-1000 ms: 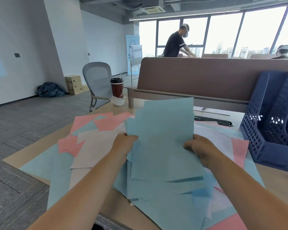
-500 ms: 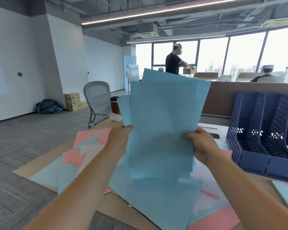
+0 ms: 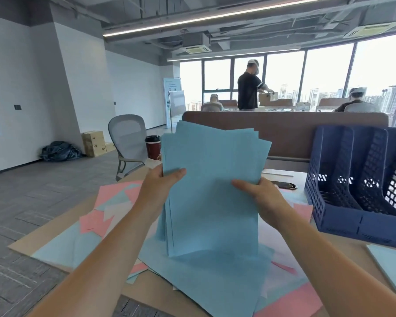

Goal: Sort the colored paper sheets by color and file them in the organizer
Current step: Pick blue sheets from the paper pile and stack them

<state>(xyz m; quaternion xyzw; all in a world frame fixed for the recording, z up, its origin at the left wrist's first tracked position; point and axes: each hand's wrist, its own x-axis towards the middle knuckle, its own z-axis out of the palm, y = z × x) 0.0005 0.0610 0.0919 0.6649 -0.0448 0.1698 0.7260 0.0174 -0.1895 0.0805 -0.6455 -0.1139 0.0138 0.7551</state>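
Left grip and right grip both clamped on the blue stack, thumbs in front, fingers hidden behind. Stack upright between them, above loose sheets on the surface. Organizer right of the right grip, cut off.

Tan desk under a spread of loose paper

Pink sheets, blue sheets and white sheets overlap from 9 o'clock through the middle to 5. A navy organizer stands at 3 o'clock, a lidded cup at 11 by the far edge, a black grommet at 1, and one pale sheet lies apart at 4.
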